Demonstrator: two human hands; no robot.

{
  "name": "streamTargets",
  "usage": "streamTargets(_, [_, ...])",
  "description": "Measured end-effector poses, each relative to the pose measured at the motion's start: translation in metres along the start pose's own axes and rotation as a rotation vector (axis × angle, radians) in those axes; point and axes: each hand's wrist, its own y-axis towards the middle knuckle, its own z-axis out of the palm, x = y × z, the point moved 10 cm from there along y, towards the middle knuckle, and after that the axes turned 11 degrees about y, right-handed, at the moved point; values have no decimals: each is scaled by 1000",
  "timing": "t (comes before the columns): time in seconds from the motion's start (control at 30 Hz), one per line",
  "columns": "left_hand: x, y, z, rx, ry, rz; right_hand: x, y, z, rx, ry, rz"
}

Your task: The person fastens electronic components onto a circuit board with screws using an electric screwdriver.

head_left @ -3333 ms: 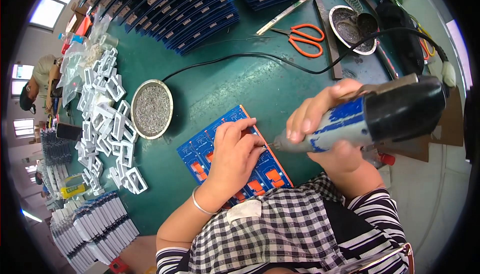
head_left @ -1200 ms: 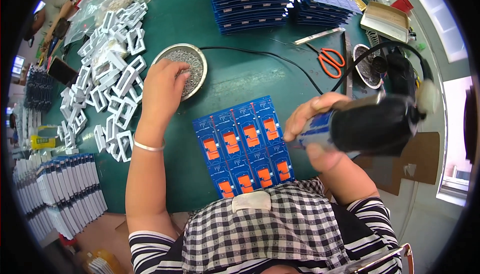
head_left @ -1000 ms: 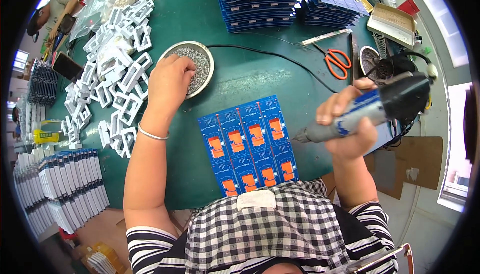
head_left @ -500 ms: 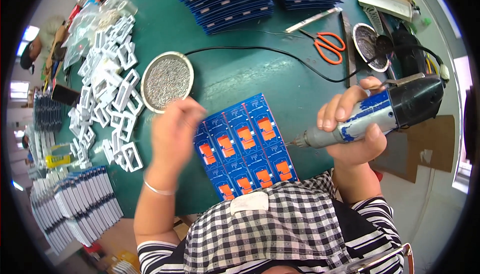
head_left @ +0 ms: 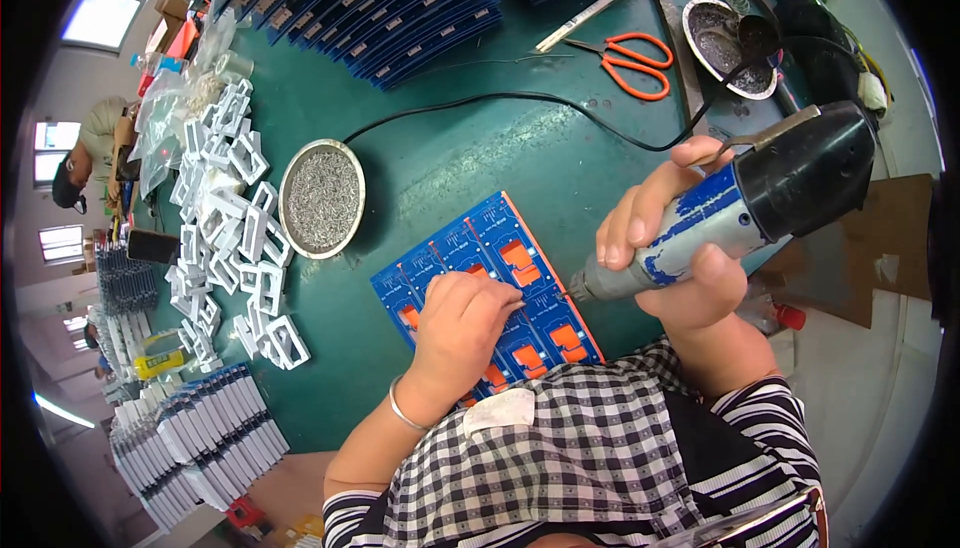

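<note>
A blue circuit-board panel with orange patches lies tilted on the green table in front of me. My left hand is over it, thumb and fingers pinched together; whatever sits between the tips is too small to make out. Wrapped in my right hand is a blue-and-silver electric screwdriver with a black rear end. Its tip points left, beside the panel's right edge and close to my left fingertips. Beyond my left hand stands a round bowl filled with small metal pieces that look like screws.
White plastic frames are heaped at the left, above stacked white-and-blue units. Blue boards stand piled at the far side. Orange-handled scissors and a second bowl are at far right. A black cable crosses the table.
My left hand has moved right, from beside the screw bowl onto the panel. The screwdriver in my right hand has shifted slightly left within the picture. My view has turned somewhat.
</note>
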Motion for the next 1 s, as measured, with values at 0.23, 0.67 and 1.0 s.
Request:
streamTargets(0.23, [-10,1,1,7,106,81,-3,-4,-1,4,-97,-1])
streamTargets(0.67, [12,-3,5,74,-47,-94,-7,-6,-9,-28,-100,-12])
streamTargets(1.0, [1,8,8,188,58,-55,-6,-8,-5,0,-135,14])
